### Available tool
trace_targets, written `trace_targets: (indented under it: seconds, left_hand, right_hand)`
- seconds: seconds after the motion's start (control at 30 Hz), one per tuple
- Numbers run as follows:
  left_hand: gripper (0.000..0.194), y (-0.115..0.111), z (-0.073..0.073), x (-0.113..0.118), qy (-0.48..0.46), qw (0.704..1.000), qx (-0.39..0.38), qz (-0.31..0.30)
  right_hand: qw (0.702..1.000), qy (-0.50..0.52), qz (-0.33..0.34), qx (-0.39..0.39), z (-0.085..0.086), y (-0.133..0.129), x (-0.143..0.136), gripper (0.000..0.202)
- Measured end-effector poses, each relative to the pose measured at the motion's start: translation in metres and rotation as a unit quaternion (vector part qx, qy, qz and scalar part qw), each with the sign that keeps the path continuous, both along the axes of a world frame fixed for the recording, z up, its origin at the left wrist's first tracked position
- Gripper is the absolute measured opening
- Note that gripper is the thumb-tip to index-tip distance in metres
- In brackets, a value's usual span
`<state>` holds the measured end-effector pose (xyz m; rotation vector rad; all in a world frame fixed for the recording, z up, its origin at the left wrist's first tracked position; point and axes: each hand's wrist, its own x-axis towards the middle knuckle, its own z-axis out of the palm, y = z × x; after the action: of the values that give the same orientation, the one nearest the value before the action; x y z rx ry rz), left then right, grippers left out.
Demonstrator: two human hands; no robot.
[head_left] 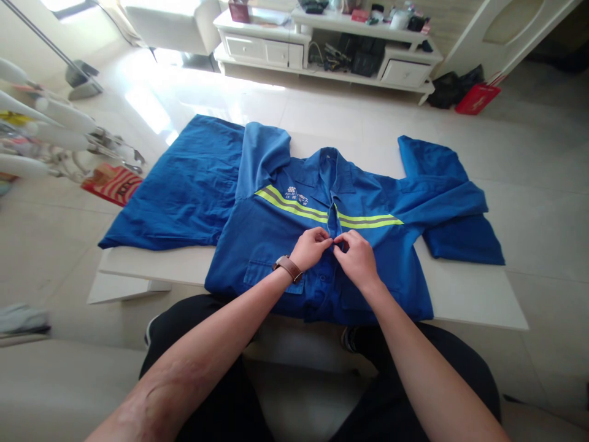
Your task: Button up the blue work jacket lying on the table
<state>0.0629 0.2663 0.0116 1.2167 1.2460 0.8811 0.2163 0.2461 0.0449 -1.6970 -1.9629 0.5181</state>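
A blue work jacket (276, 239) with a yellow and grey reflective stripe lies front side up on a white table (478, 294), its collar pointing away from me. At the middle of its front opening, just below the stripe, my left hand (313, 248) and my right hand (356, 255) meet fingertip to fingertip. Both pinch the jacket's front edges. Any button between the fingers is hidden. A brown watch strap circles my left wrist. The jacket's lower front hangs near the table's front edge, above my knees.
Folded blue cloth lies left (184, 184) and right (464, 239) of the jacket. A white cabinet (262, 52) with clutter stands beyond the table. A drying rack (59, 116) and a red striped bag (113, 183) are at left. A red bag (477, 98) rests on the floor at right.
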Motion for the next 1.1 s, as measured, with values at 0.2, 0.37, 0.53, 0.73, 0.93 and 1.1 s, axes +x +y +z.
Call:
trace_targets:
  seconds: [0.2, 0.37, 0.53, 0.73, 0.93, 1.1]
  left_hand:
    - [0.013, -0.001, -0.004, 0.006, -0.075, 0.996, -0.038, 0.038]
    - [0.017, -0.005, 0.002, 0.007, -0.116, 0.988, -0.077, 0.064]
    - [0.019, -0.005, 0.005, 0.005, -0.138, 0.984, -0.094, 0.067]
    - [0.017, -0.005, 0.012, 0.008, -0.167, 0.971, -0.140, 0.094]
    - [0.016, -0.005, 0.018, 0.010, -0.182, 0.961, -0.163, 0.127]
    - [0.015, -0.005, 0.021, 0.011, -0.181, 0.959, -0.167, 0.141]
  right_hand:
    - [1.000, -0.015, -0.008, -0.009, 0.001, 0.000, 0.000, 0.013]
    - [1.000, -0.018, -0.002, -0.017, 0.001, 0.000, 0.001, 0.013]
    - [0.999, -0.023, -0.004, -0.022, 0.003, 0.000, 0.001, 0.014]
    - [0.999, -0.023, -0.005, -0.025, 0.002, 0.000, 0.000, 0.015]
    - [1.000, -0.021, -0.013, -0.017, 0.005, -0.002, -0.002, 0.015]
    - [1.000, -0.014, -0.013, -0.011, 0.008, -0.004, -0.001, 0.012]
